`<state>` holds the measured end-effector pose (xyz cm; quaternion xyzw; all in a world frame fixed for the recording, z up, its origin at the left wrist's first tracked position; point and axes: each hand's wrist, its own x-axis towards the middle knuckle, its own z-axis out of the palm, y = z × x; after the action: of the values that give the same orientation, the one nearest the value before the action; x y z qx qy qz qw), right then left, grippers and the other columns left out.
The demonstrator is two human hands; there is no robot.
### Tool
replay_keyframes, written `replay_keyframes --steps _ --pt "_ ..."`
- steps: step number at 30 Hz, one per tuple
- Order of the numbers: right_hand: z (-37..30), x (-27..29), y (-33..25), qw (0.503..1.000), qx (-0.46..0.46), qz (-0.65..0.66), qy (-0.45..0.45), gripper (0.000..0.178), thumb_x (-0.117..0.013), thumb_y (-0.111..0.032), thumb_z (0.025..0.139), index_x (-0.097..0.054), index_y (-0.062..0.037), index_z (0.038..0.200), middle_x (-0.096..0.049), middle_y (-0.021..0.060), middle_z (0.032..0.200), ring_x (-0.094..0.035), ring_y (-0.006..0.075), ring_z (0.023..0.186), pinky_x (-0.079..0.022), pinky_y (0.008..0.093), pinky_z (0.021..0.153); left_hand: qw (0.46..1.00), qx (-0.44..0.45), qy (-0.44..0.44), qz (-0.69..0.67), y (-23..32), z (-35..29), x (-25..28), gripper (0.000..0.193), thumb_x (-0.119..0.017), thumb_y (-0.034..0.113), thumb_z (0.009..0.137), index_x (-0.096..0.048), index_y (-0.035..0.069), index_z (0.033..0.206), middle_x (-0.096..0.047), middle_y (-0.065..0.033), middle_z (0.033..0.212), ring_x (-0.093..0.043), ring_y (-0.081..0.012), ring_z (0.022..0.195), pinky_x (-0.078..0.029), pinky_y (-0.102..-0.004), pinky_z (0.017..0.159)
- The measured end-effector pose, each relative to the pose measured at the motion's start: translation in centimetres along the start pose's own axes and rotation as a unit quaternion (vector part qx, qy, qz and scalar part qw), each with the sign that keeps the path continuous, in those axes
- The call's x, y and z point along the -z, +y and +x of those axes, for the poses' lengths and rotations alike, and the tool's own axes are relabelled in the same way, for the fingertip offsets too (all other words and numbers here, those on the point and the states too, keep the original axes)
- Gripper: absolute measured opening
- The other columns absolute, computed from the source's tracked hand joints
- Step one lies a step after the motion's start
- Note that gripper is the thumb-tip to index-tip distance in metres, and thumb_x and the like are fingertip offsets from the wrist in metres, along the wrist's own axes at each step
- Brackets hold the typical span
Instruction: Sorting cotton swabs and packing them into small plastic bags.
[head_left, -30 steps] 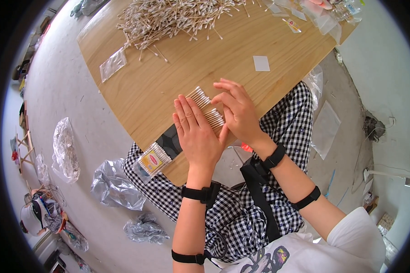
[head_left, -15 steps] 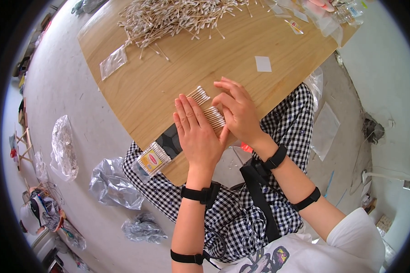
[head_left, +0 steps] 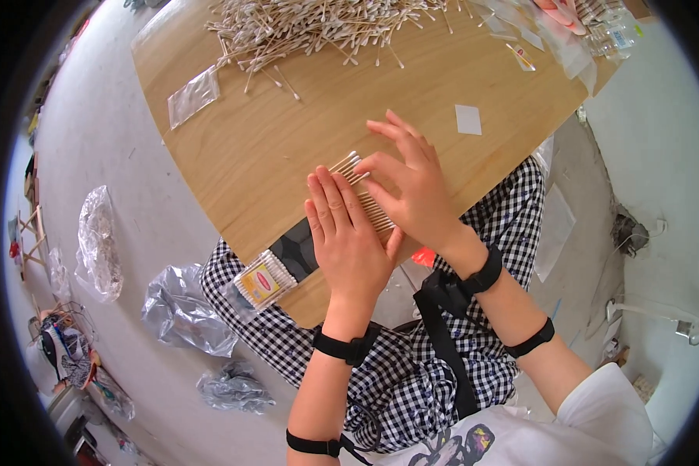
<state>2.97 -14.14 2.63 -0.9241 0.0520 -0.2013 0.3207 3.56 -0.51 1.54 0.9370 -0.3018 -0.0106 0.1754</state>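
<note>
My left hand (head_left: 346, 237) lies flat, fingers stretched out together, over a row of cotton swabs (head_left: 376, 211) near the table's front edge. White tips and wooden sticks show beyond its fingers and along its thumb side; the palm hides the rest. Just to the right, my right hand (head_left: 419, 186) pinches a cotton swab (head_left: 362, 177) near its white tip between thumb and index finger, the other fingers raised. A dark patterned pad (head_left: 293, 247) sits left of my left hand. Beside it, a clear pack of cotton swabs (head_left: 261, 283) with a yellow and red label lies at the edge.
A large heap of loose swabs (head_left: 311, 31) covers the table's far side. A clear plastic bag (head_left: 194, 97), a white card (head_left: 467, 119) and a small labelled packet (head_left: 522, 57) lie on the wood (head_left: 264, 171). Crumpled plastic (head_left: 190, 311) rests on the floor at left.
My right thumb and index finger have closed on a swab at the row's far part. My left hand still lies over the row. The whole view has shifted slightly.
</note>
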Motion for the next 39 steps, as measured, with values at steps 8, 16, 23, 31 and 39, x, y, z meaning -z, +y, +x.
replay_keyframes --steps 8,16,23,31,39 --pt "4.1 -1.4 1.8 0.998 0.029 -0.053 -0.004 0.01 -0.072 -0.015 0.078 -0.067 -0.0106 0.085 -0.055 0.0116 0.131 -0.039 0.0346 0.134 -0.032 0.0469 0.109 1.0 0.003 -0.001 -0.005 0.0 -0.4 0.3 0.093 -0.057 0.055 0.088 -0.027 -0.013 0.145 -0.015 -0.029 0.157 -0.011 -0.0392 0.148 -0.013 -0.0484 0.119" --pt "0.0 1.1 0.6 0.918 -0.188 0.338 0.085 0.039 -0.053 -0.036 0.1 -0.058 -0.0056 0.124 -0.052 0.014 0.137 -0.042 0.0275 0.134 -0.035 0.0407 0.11 0.87 0.139 0.126 -0.455 -1.5 -1.1 1.9 0.072 -0.045 0.044 0.099 -0.027 -0.004 0.15 -0.018 -0.0196 0.16 -0.013 -0.0309 0.149 -0.012 -0.043 0.12" --pt "-3.1 -1.8 -3.5 0.849 -0.217 0.476 0.068 0.066 -0.032 -0.05 0.103 -0.035 0.005 0.141 -0.038 0.0185 0.149 -0.032 0.0234 0.142 -0.023 0.0388 0.118 0.71 0.148 0.17 -0.668 0.2 -0.3 0.8 0.066 -0.03 0.044 0.104 -0.022 0.001 0.153 -0.019 -0.0138 0.16 -0.013 -0.0236 0.15 -0.006 -0.0381 0.12" --pt "-2.7 -0.9 -3.3 0.796 -0.227 0.561 0.02 0.066 -0.03 -0.049 0.104 -0.033 0.0042 0.143 -0.036 0.019 0.15 -0.03 0.0256 0.143 -0.021 0.0384 0.12 0.702 0.176 0.197 -0.662 0.5 -1.4 1.2 0.069 -0.031 0.046 0.103 -0.016 0.002 0.154 -0.017 -0.0133 0.161 -0.013 -0.0239 0.149 -0.007 -0.0383 0.121" --pt "-1.6 -0.2 -2.8 0.913 -0.174 0.369 0.027 0.053 -0.037 -0.034 0.105 -0.035 0.0018 0.144 -0.038 0.0162 0.15 -0.031 0.0255 0.143 -0.024 0.0391 0.118 0.689 0.186 0.23 -0.662 0.8 -2.4 1.7 0.064 -0.026 0.044 0.104 -0.021 0.002 0.152 -0.023 -0.0164 0.158 -0.019 -0.0239 0.148 -0.013 -0.0379 0.12"
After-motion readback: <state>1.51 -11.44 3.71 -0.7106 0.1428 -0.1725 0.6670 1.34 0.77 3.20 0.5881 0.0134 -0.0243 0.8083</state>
